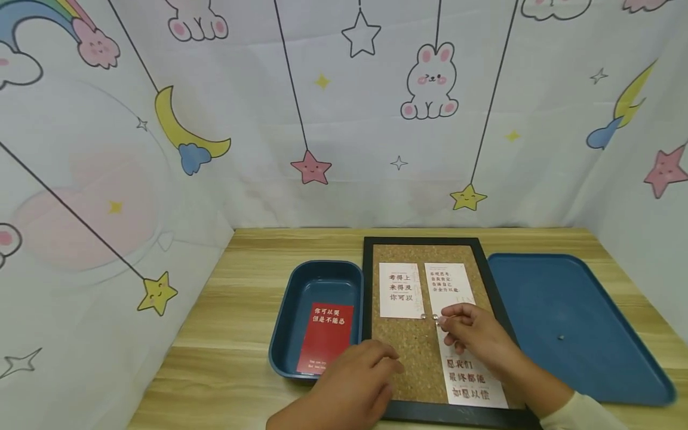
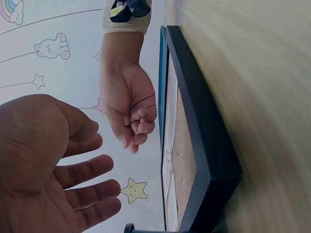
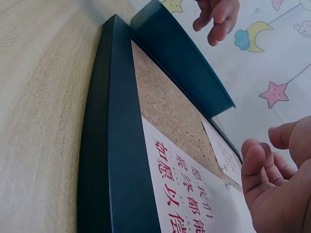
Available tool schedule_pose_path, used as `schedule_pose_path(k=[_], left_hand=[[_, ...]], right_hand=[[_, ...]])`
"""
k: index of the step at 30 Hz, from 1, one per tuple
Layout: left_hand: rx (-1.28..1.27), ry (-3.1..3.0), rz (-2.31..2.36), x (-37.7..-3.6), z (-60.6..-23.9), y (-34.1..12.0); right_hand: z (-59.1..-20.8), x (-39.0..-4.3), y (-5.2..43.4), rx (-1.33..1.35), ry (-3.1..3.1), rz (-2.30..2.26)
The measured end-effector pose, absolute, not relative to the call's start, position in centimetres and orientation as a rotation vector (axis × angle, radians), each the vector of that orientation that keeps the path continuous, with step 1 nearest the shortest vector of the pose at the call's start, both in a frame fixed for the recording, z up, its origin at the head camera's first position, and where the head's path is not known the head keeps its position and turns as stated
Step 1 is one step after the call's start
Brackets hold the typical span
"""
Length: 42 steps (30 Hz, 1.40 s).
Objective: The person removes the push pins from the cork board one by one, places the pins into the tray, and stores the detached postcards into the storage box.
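A wood-grain table (image 1: 209,346) carries a dark-framed cork board (image 1: 421,370), its long axis running away from the person and leaning slightly left at the far end. A flat blue tray (image 1: 586,298) lies along the board's right side, and a deep blue tray (image 1: 290,316) stands just beside its left. White printed paper (image 1: 448,292) runs down the right part of the cork, its length in line with the board's.

The left hand (image 1: 360,376) is over the near left edge of the board, fingers loosely bent and spread, with nothing in them. The right hand (image 1: 475,334) is over the middle of the white paper, its fingers bent inward and the fingertips pointing left; whether they pinch anything I cannot tell.

Smaller are the red card (image 1: 328,334) inside the deep tray and the white card (image 1: 400,291) on the far left of the cork.

Smallest are two clear pins, on which the handling seems to turn: one (image 1: 423,316) at the white card's near right corner, the other (image 1: 435,317) by the paper's left edge. Both lie just left of the right fingertips, so the right hand is nearer.
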<state>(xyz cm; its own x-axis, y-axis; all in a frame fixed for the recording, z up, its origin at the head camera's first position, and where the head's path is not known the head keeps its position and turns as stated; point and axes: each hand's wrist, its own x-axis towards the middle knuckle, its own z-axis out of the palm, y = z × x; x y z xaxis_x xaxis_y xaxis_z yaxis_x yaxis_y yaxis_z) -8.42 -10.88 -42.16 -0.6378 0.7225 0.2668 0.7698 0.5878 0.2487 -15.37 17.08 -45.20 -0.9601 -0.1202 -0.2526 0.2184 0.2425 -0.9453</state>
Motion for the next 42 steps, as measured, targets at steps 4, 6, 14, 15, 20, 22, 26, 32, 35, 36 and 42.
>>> schedule_pose_path(k=[4,6,14,15,20,22,26,32,35,36,42], left_hand=[[-1.283,-2.671,-0.481,-8.3,-42.8,-10.3],[-1.290,-2.689,-0.464,-8.2,-43.0,-10.0],[-1.370,-2.665,-0.409,-8.2,-44.0,-9.1],[-1.380,-2.649,-0.393,-8.2,-44.1,-9.0],[-1.423,-2.583,-0.340,-8.4,-44.7,-8.4],[-1.438,-2.568,-0.310,-8.5,-45.0,-8.2],[-1.475,-2.600,-0.286,-8.6,-45.1,-7.9],[-1.512,-2.629,-0.293,-8.6,-45.4,-7.5],[-1.510,-2.629,-0.282,-8.6,-45.6,-7.3],[-1.511,-2.632,-0.275,-8.6,-45.6,-7.2],[-1.547,-2.644,-0.202,-8.7,-45.9,-6.5]], right_hand=[[-45.3,-15.4,17.4,0.089,2.275,-1.770],[-45.3,-15.4,17.5,0.077,2.304,-1.752],[-45.4,-15.6,17.6,0.033,2.531,-1.570],[-45.4,-15.6,17.6,0.027,2.565,-1.537],[-45.5,-15.6,17.7,-0.055,2.691,-1.422],[-45.6,-15.6,17.7,-0.108,2.760,-1.356],[-45.7,-15.7,17.6,-0.198,2.912,-1.175],[-45.9,-15.8,17.4,-0.281,2.981,-1.023],[-46.0,-15.9,17.3,-0.305,3.000,-0.964],[-46.0,-15.9,17.3,-0.308,3.004,-0.947],[-46.2,-16.1,17.4,-0.341,3.013,-0.840]])
